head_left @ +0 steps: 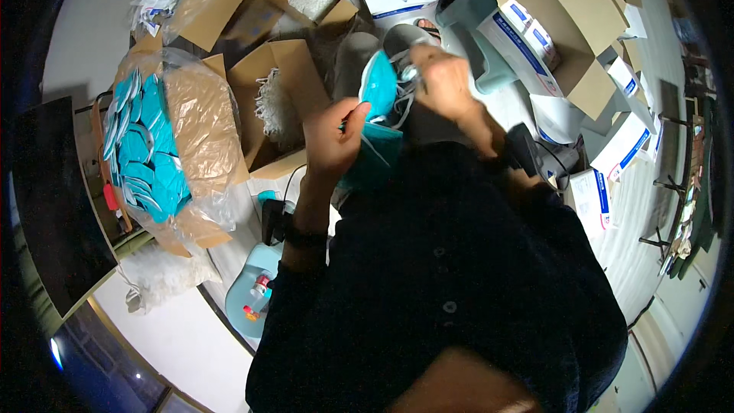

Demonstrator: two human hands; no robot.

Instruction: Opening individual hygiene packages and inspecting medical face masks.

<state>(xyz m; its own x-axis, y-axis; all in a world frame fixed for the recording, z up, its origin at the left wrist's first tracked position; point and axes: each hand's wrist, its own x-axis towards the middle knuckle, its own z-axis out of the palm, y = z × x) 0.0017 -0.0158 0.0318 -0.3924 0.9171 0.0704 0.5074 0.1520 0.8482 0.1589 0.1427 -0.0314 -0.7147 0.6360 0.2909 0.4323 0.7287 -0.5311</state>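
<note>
One teal mask (378, 86), 12 o'clock, its lower end pinched in the grip of the left hand (335, 136); right hand (443, 78), blurred, at the mask's 3 o'clock near white straps (403, 107), grip state cannot be told; heaped teal masks (149, 153), 9 o'clock; open carton (306, 76) of white cords (271, 105), 10 o'clock.

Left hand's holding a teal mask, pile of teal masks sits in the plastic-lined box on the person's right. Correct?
Wrong side: head view shows the pile of teal masks and its plastic-lined box on the person's left. The left hand holds a teal mask.
</note>
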